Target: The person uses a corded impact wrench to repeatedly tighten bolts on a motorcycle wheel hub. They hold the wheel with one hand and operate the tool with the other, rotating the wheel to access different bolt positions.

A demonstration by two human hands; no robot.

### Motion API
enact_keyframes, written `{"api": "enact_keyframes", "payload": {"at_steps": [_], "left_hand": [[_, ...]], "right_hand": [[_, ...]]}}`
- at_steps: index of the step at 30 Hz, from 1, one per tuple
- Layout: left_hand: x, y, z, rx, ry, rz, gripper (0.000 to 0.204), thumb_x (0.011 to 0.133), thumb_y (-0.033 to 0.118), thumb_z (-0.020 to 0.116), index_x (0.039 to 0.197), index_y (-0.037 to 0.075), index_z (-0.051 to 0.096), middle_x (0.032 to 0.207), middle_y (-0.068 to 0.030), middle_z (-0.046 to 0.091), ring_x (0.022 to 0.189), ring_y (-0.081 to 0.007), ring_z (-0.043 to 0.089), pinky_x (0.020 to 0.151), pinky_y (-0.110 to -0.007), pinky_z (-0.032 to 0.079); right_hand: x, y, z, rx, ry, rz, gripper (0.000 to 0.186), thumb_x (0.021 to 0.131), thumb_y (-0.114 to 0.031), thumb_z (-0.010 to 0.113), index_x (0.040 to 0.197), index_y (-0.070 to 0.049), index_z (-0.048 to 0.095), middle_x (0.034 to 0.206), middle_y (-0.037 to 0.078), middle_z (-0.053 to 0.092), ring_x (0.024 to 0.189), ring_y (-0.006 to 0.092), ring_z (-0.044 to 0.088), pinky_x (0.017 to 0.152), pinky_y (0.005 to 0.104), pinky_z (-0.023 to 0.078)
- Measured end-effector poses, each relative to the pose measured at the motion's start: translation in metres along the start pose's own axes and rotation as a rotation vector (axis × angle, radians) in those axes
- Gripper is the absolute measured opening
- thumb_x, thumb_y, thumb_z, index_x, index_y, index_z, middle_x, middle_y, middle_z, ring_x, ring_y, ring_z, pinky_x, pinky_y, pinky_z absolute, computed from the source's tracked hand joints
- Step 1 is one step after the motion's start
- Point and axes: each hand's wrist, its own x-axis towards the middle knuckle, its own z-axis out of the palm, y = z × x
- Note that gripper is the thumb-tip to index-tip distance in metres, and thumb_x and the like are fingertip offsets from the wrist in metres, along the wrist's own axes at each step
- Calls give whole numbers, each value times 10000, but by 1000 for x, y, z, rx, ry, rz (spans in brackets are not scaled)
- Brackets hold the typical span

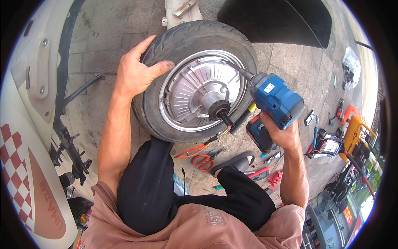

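Note:
A scooter wheel with a black tyre [199,37] and a silver hub motor [186,93] stands tilted before me. From its centre a toothed dark part and axle [222,111] stick out, with a cable hanging below. My left hand [139,68] grips the tyre at its upper left, thumb on the sidewall, fingers over the tread. My right hand [278,132] is wrapped round the handle of a blue cordless impact driver [277,97] with a battery [260,133]. The driver's long bit reaches to the upper right edge of the hub cover; its very tip is hard to make out.
Orange-handled scissors [204,162], a red and grey meter [259,174] and small tools lie by my slippered foot [236,162]. Left stands a white vehicle body panel [35,182]. A black curved panel [282,18] lies ahead. Right are an orange machine [354,133] and a plastic bag [351,68].

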Motion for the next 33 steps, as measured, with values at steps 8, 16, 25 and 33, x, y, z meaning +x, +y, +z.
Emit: {"api": "enact_keyframes", "payload": {"at_steps": [8,16,25,33], "left_hand": [[0,3,0,3,3,0,842,692,286,939,1359,-64,562,1211,-191,704,1111,-223,678,994,-346,506],[0,6,-1,-24,-66,-48,809,755,208,905,1413,-57,514,1294,-154,653,1173,-192,611,1042,-324,457],[1,19,1,312,48,24,803,760,372,877,1387,-13,555,1310,-215,636,1221,-294,610,1054,-392,454],[-6,150,126,351,-635,625,368,818,136,759,1164,38,679,1131,-150,669,1075,-319,652,910,-382,519]], "right_hand": [[1,-6,-3,-1,-35,-38,343,797,-27,742,1120,-2,629,998,114,685,907,214,654,830,354,523],[12,-8,-7,-63,-12,-166,279,809,-60,761,1066,-20,659,949,70,659,859,176,624,764,337,511],[-45,35,-51,-559,88,-698,254,779,-5,766,1030,-21,734,1011,110,730,976,311,701,835,388,537],[-202,113,-72,306,701,209,347,866,-34,708,1206,-9,643,1107,95,706,861,152,648,792,325,539]]}}
